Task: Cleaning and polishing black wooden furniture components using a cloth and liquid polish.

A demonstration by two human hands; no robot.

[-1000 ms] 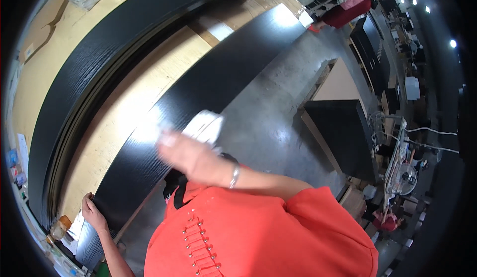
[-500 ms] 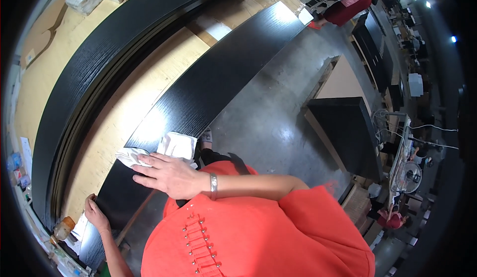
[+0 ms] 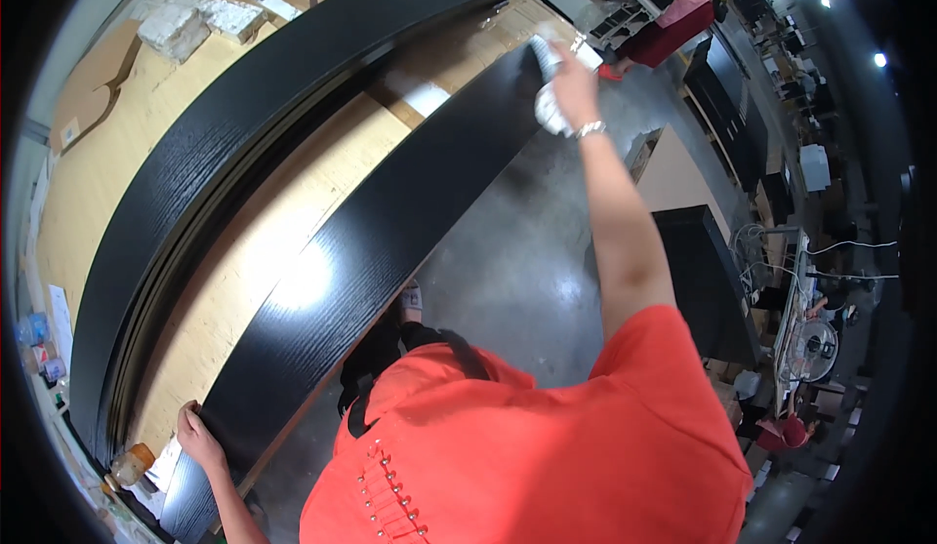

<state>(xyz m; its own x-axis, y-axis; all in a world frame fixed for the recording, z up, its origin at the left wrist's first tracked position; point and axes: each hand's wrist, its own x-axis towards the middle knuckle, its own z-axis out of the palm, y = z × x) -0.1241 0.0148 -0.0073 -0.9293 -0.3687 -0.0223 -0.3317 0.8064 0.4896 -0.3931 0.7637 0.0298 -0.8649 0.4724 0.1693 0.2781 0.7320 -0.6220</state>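
Observation:
A long black wood-grain board [image 3: 390, 207] lies slantwise in front of me, its far end at the upper right. My right hand [image 3: 574, 90] is at that far end, closed on a white cloth [image 3: 550, 113] pressed to the surface; part of the cloth is hidden by the fingers. At the near left end, my left hand [image 3: 200, 437] has its fingers curled at the board's far edge, holding it. Bright light reflects off the middle of the board.
A stack of black boards [image 3: 166, 183] lies beyond on the plywood tabletop [image 3: 264, 237]. Near my left hand stands a small jar [image 3: 132, 464] with an orange part. White blocks [image 3: 176, 29] sit far left. A black panel [image 3: 705, 281] stands right; another person [image 3: 673, 32] is farther off.
My right hand has swept the cloth along the board from near the left end to the far right end. The left hand has stayed at the near end.

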